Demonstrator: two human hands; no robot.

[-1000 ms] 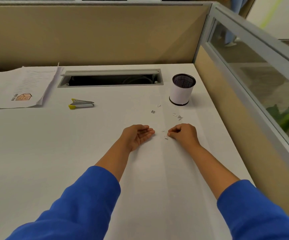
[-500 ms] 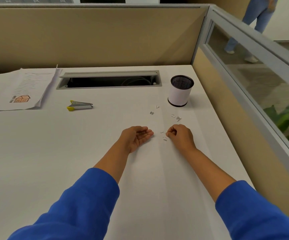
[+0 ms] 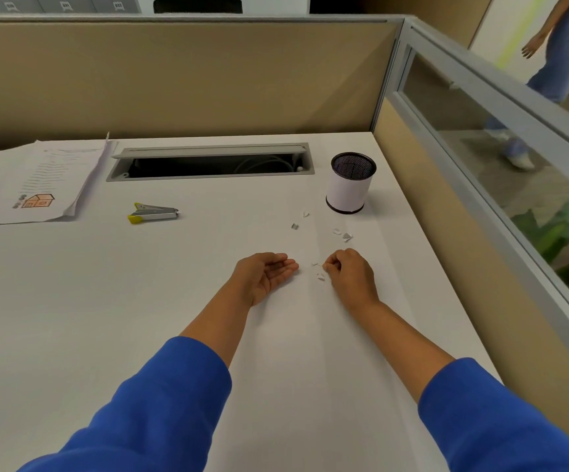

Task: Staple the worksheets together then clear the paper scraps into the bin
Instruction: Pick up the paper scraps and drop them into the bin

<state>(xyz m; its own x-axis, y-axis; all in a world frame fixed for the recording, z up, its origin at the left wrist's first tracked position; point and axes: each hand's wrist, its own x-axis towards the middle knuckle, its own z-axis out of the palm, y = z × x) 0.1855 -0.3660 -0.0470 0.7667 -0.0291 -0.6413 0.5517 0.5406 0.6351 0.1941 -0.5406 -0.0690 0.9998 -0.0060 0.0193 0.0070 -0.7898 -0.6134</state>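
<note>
Paper scraps (image 3: 320,276) lie scattered toward the table's right edge, the nearest touching the right hand (image 3: 351,274), whose grip is curled, fingertips pinched together; whether a scrap sits between them cannot be told. The left hand (image 3: 266,275) lies palm-up, fingers apart, cupped to receive. Scraps look feather-light and flimsy, best pinched by an edge. Further scraps (image 3: 344,236) lie before the bin (image 3: 349,185); its inside is hidden.
</note>
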